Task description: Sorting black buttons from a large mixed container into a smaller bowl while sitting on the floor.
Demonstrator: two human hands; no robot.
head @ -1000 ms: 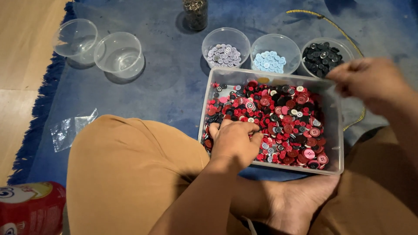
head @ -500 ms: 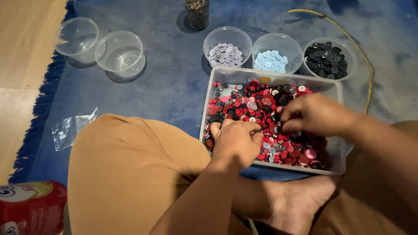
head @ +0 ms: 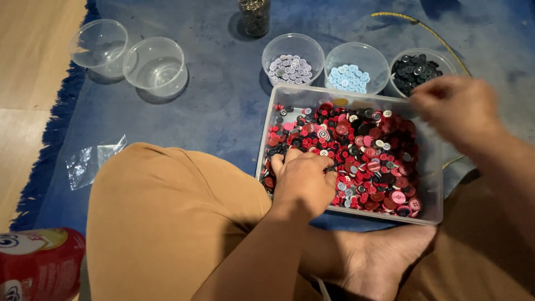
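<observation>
Tray: a clear rectangular plastic tray [head: 433,209] is being rested flat on the blue rug, just in front of the crossed legs.
Contents: a loose heap of round red, pink, black and white buttons [head: 362,150] is being held in the tray, covering nearly all of its floor.
Left hand: the left hand [head: 304,181] is being pressed, fingers curled, into the buttons at the tray's near left corner.
Right hand: the right hand [head: 457,108] is being held, blurred, above the tray's far right corner, just beside a round clear bowl of black buttons [head: 415,69]; whether a button is being pinched cannot be told.
</observation>
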